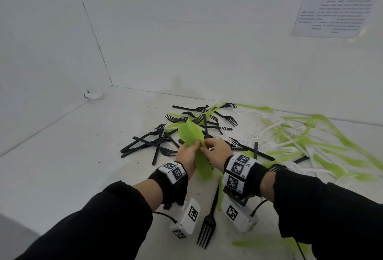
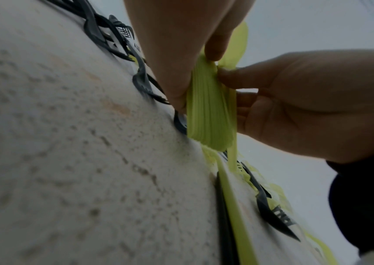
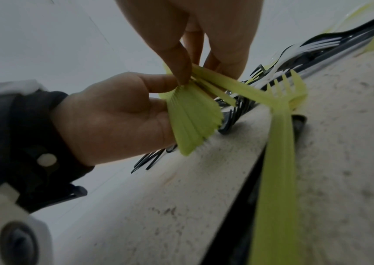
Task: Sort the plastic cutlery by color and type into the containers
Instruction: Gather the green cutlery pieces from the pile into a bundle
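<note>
Nearest to us, a single black fork (image 1: 207, 224) lies on the bench (image 1: 83, 156) between the two wrists, tines toward us. Above it, we hold a bundle of green cutlery (image 1: 192, 145) fanned out between both hands. The left hand (image 1: 187, 154) is curled round the middle of the bundle, thumb across the stacked handles. The right hand (image 1: 216, 149) pinches the same bundle from the right with thumb and forefinger; it appears to be squaring a piece into the stack. We judge the step in hand to be gathering the green pieces by colour. Beyond the hands lies a heap of black forks (image 1: 186, 127); to the far right, white and green pieces (image 1: 300, 141) lie mixed. No container shows in any view. The next move calls for a firm grip on the whole bundle, so no piece slips, before carrying it off.
</note>
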### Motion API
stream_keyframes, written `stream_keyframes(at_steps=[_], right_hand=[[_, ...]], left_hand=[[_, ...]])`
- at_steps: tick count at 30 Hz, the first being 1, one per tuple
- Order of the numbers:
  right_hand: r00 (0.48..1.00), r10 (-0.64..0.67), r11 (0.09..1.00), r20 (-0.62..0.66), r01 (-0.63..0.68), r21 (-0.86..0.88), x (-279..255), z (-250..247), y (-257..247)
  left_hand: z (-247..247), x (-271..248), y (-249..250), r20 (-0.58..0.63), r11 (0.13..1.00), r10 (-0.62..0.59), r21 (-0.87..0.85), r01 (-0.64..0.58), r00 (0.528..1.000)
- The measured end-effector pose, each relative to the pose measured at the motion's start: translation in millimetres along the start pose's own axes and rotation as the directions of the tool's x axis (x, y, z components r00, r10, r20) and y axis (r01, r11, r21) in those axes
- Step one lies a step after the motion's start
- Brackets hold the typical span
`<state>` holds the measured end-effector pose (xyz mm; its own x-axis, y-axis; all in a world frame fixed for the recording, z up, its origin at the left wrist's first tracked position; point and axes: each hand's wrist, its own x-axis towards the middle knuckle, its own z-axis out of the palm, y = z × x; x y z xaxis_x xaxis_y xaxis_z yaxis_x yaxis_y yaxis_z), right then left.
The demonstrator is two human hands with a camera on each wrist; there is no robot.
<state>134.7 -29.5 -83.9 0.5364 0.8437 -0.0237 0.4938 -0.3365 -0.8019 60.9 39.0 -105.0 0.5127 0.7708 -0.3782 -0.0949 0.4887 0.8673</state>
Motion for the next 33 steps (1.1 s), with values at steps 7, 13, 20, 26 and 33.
stream_keyframes(at_steps=[7,13,20,26,33], right_hand=[[0.997,0.025,0.997,-0.075,-0.019,0.072,7,-1,5],[0.994,0.028,0.997,-0.109,-0.020,0.069,9,0,7],[0.989,0.025,0.995,-0.145,-0.010,0.101,12,4,8],[0.973,0.015,0.998,-0.229,-0.001,0.062,7,7,8],[0.984,-0.024,1.000,-0.175,0.027,0.012,3,10,10]], left_hand=[[-4,0,0,0.029,0.998,0.017,-0.063,-0.015,0.999],[-7,-1,-1,0.037,0.998,0.012,-0.061,-0.009,0.999],[-7,-2,0,-0.010,0.997,0.026,-0.074,-0.026,1.000],[-8,1,-6,-0.059,0.998,0.029,-0.059,-0.032,0.998],[-9,3,-9,-0.061,0.997,0.010,-0.074,-0.014,0.998]])
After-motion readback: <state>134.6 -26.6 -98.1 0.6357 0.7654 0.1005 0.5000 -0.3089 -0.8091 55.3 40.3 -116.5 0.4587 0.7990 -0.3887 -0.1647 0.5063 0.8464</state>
